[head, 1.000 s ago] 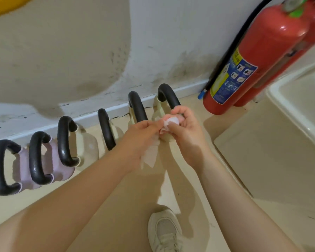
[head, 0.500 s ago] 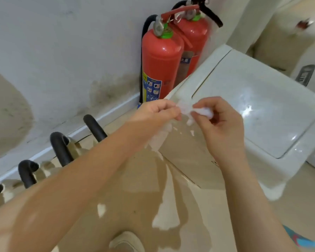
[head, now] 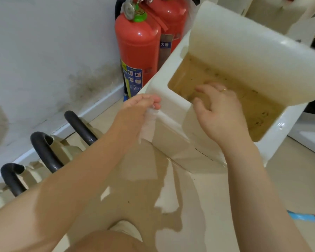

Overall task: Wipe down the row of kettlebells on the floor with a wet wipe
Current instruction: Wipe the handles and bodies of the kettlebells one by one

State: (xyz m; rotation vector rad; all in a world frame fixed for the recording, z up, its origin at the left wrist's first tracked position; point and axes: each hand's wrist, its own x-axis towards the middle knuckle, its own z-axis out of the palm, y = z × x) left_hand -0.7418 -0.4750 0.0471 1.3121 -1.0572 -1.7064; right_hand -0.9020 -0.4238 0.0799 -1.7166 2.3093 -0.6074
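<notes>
Left fingers [head: 155,104]: pinching the top edge of the wet wipe [head: 147,124], which is hanging straight down below them.
Right hand [head: 219,113]: hovering loosely spread and holding nothing over the open white bin [head: 171,91].
Kettlebells [head: 44,151]: standing in a row along the wall, down and left of the left fingers, nearer that hand.

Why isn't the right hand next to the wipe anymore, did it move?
Yes. The right hand left the wet wipe and moved right, over the open white bin.

Wet wipe [head: 148,124] in left hand [head: 138,110], beside white bin [head: 171,113].
</notes>
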